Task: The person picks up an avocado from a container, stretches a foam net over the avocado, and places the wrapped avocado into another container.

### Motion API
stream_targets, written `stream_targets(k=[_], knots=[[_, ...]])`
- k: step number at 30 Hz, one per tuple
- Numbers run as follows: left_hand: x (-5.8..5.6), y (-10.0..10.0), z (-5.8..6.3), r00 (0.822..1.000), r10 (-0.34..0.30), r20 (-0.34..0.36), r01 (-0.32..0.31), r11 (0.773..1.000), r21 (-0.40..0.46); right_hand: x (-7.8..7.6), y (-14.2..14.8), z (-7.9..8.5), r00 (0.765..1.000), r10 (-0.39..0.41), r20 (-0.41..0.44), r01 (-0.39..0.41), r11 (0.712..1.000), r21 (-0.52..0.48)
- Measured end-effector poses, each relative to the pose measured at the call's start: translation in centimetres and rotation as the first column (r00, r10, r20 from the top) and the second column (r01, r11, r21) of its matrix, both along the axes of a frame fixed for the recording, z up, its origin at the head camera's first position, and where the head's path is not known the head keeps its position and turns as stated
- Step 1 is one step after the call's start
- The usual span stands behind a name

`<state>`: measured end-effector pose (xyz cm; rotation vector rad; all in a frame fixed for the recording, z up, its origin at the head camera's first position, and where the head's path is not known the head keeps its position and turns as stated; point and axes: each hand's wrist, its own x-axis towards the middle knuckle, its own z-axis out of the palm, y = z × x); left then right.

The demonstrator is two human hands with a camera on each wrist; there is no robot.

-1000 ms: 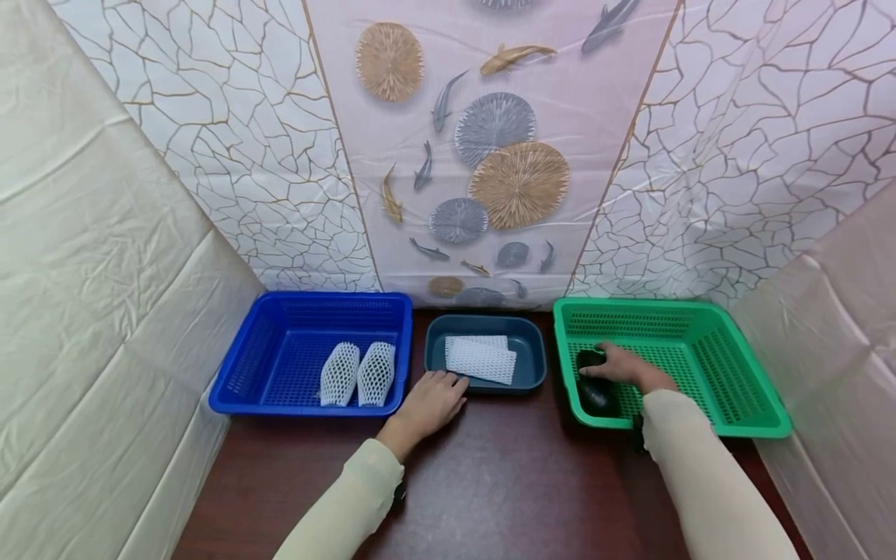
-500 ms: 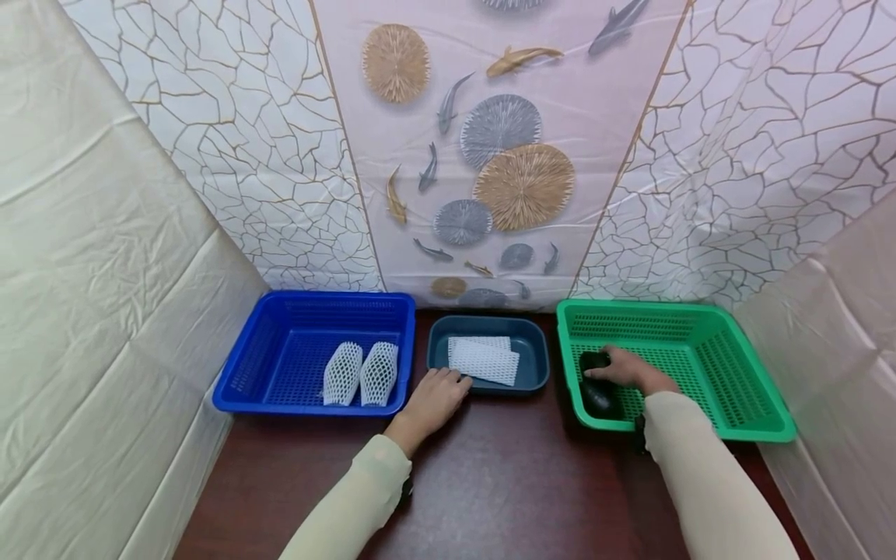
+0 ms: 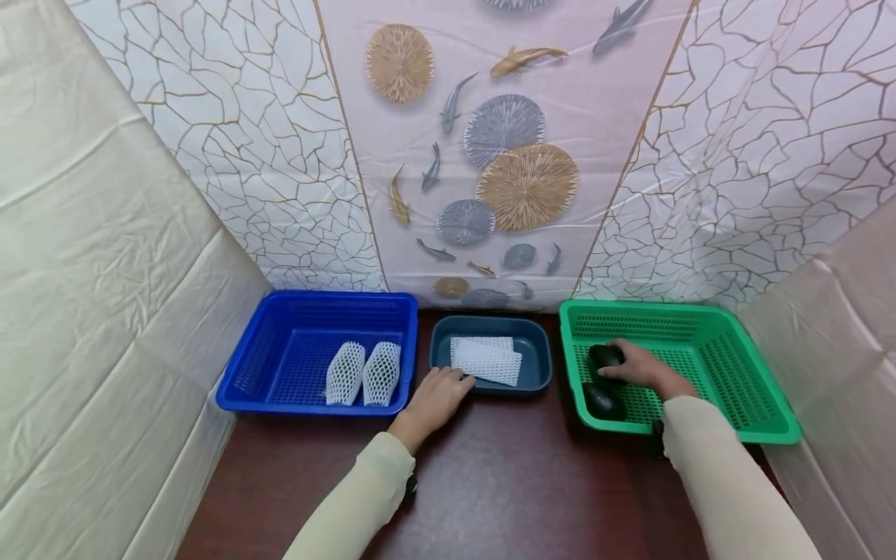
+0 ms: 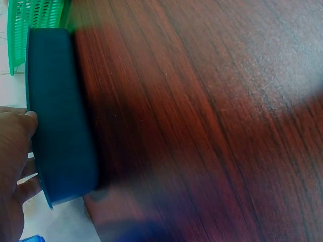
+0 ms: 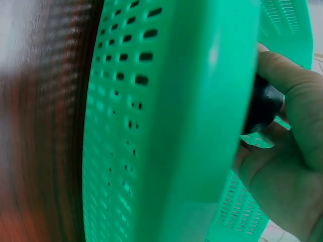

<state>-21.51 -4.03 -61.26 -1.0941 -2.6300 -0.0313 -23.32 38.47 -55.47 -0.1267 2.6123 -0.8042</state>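
In the green basket (image 3: 761, 389), my right hand (image 3: 645, 367) grips a dark, glossy oval fruit (image 3: 606, 356) that looks like an avocado. Just in front of it a second dark fruit (image 3: 603, 401) lies on the basket floor. The right wrist view shows thumb and fingers around the dark fruit (image 5: 263, 103), partly hidden by the basket wall. My left hand (image 3: 435, 400) rests on the front rim of the dark blue-grey tray (image 3: 535, 365), fingers relaxed. White foam net sleeves (image 3: 488, 363) lie flat and overlapping inside that tray.
To the left a blue basket (image 3: 280, 410) holds two white foam nets, a left one (image 3: 345, 375) and a right one (image 3: 381, 375), each bulging. All three containers stand in a row on the brown wooden table (image 3: 518, 474). Cloth-covered walls enclose the back and sides.
My right hand has moved slightly right with the dark fruit, which now shows apart from the second one. The left hand stays on the tray rim. The head view has shifted a little.
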Motion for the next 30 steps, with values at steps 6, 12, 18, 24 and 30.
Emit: stream_targets(k=[6,12,18,24,30], knots=[[0.0,0.1,0.0,1.000,0.017,0.022,-0.017,1.000,-0.007,0.2,0.2,0.9,0.999,0.021,-0.044,-0.022,1.000,-0.005],[0.0,0.2,0.1,0.999,0.014,0.038,-0.014,1.000,0.003,0.5,0.0,1.6,0.994,0.044,-0.100,-0.043,0.999,0.012],[-0.1,0.2,0.0,0.998,0.014,0.057,-0.014,1.000,0.001,1.2,-0.3,2.5,0.983,0.073,-0.171,-0.071,0.997,0.018],[0.0,0.2,0.2,0.997,0.023,0.071,-0.022,1.000,-0.012,2.0,-1.0,4.1,0.969,0.103,-0.226,-0.096,0.995,0.042],[0.1,0.3,0.4,0.998,0.020,0.058,-0.020,1.000,0.001,3.0,-2.1,5.7,0.955,0.135,-0.265,-0.124,0.991,0.058]])
